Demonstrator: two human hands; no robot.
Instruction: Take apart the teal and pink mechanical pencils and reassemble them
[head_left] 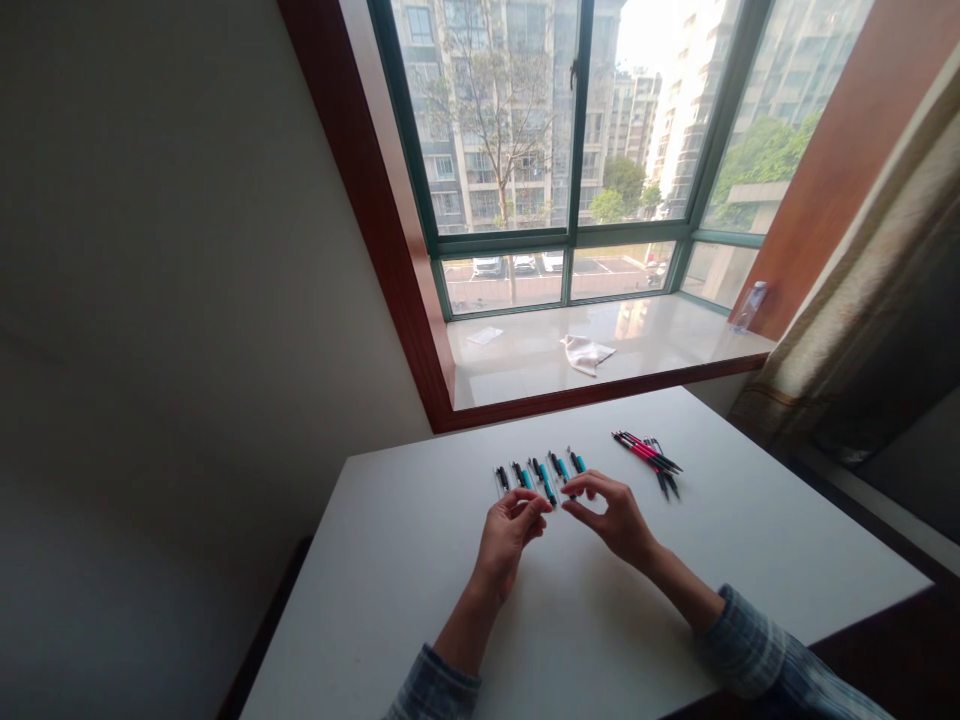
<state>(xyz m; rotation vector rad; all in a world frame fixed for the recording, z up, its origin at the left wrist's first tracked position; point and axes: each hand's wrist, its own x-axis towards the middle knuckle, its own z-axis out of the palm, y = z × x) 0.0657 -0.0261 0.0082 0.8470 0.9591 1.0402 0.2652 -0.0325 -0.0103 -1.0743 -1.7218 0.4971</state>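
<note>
A row of black and turquoise pens (543,481) lies side by side on the white table (420,560), with clear pieces among them. Just in front of the row is my left hand (508,535), its thumb and fingers pinched together; what they hold, if anything, is too small to make out. Close by on the right, my right hand (613,512) curves over the near end of the row. Its thumb and forefinger are apart, and I see nothing held between them. The hands partly hide the near ends of several pens.
Pink and black pens (649,453) lie in a loose, crossed pile to the right of the row. Beyond the table, a crumpled white cloth or paper (588,354) and a clear bottle (749,307) are on the window sill (517,372). A curtain (847,250) hangs at right.
</note>
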